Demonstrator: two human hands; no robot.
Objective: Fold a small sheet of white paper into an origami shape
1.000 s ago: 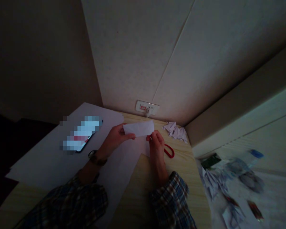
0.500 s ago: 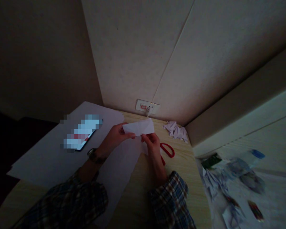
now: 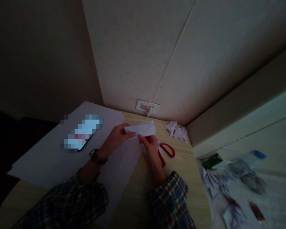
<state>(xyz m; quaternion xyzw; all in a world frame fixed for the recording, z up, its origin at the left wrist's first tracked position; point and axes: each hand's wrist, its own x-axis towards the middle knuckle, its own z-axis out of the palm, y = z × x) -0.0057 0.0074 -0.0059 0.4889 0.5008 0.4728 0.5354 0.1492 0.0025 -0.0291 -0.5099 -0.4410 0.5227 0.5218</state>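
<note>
Leftmost, large white paper sheets (image 3: 50, 156) lie spread over the pale wooden table (image 3: 138, 194), hanging past its left edge. They seem to serve as stock and as a working mat. On them rests a dark smartphone (image 3: 82, 133), screen up and lit. It is angled toward the person, probably so that it can be glanced at while both hands are busy. Its screen is blurred out and nothing on it can be read.

Next comes the left hand (image 3: 115, 140), a dark wristwatch (image 3: 95, 156) on its wrist above a plaid cuff. Its thumb and fingers are closed in a pinch on the left end of a small folded strip of white paper (image 3: 144, 129). The strip is held in the air just above the table's far side, roughly level, likely so that its edges can be worked from both ends. The right hand (image 3: 151, 148) grips the strip's lower edge from below, thumb and forefinger clamped near its middle.

Behind the strip, a white wall socket plate (image 3: 147, 107) shows a small red mark but no legible lettering. Just right of the right hand lie red-handled scissors (image 3: 167, 151), flat and within easy reach. Farther right, in the table's corner, sits a heap of folded white paper pieces (image 3: 177, 131), kept clear of the hands. Beyond the table edge lie blurred oddments, including a dark green packet (image 3: 211, 161) whose print is unreadable.
</note>
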